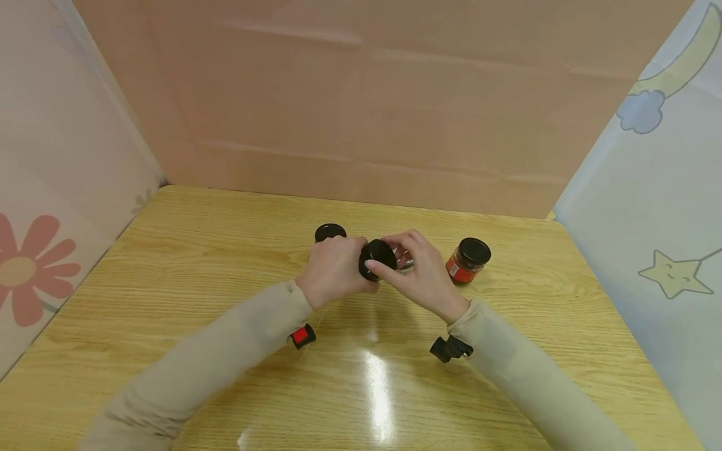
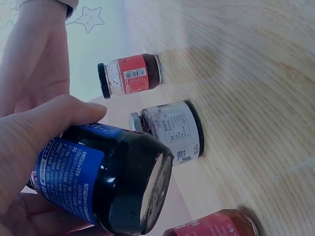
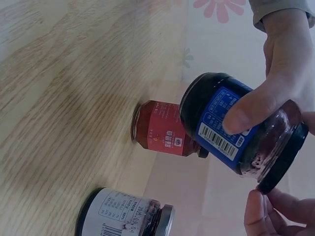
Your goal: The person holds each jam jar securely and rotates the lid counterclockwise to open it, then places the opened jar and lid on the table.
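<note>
A dark jar with a blue label (image 3: 221,128) and a black lid (image 1: 378,260) is held off the table, tilted, with its lid toward the head camera. My left hand (image 1: 338,266) grips it around the label, thumb on one side, as the left wrist view (image 2: 74,172) also shows. At the lid's rim, the thumb and fingers of my right hand (image 1: 420,272) pinch the edge. The lid sits on the jar's mouth. Dark contents smear the glass below the lid in the right wrist view.
A red-labelled jar with a black lid (image 1: 468,260) stands at the right. Another red-labelled jar (image 3: 162,128) stands behind my left hand. A white-labelled jar with a silver lid (image 2: 174,128) stands behind my right hand. Walls surround the wooden table (image 1: 237,238) at the back and sides.
</note>
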The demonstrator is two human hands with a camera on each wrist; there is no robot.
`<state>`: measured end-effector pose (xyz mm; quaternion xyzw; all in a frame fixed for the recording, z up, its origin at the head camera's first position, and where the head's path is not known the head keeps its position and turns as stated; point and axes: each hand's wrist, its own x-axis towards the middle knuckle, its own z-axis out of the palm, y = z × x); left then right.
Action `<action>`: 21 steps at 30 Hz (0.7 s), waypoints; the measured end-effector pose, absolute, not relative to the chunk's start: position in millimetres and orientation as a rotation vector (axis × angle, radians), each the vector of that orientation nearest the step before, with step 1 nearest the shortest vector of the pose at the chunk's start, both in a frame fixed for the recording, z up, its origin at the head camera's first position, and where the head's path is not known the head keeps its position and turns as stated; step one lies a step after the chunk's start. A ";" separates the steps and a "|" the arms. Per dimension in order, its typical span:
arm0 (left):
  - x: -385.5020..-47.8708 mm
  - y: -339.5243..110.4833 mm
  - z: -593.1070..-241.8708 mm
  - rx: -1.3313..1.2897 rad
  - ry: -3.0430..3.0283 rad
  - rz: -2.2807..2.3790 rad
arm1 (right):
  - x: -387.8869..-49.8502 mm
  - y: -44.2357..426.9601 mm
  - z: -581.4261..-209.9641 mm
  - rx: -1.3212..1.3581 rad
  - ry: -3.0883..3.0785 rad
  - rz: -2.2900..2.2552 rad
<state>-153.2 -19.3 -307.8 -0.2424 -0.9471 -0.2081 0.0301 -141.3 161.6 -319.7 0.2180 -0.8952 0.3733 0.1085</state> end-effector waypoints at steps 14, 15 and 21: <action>-151.3 -17.0 -314.7 -0.800 -2.858 -0.611 | -139.4 163.8 -316.4 0.573 -2.688 1.116; -151.4 -17.2 -314.9 -0.802 -2.859 -0.623 | -139.3 164.2 -316.0 0.585 -2.683 1.114; -152.3 -19.4 -314.1 -0.823 -2.868 -0.653 | -140.9 167.9 -316.9 0.686 -2.658 1.065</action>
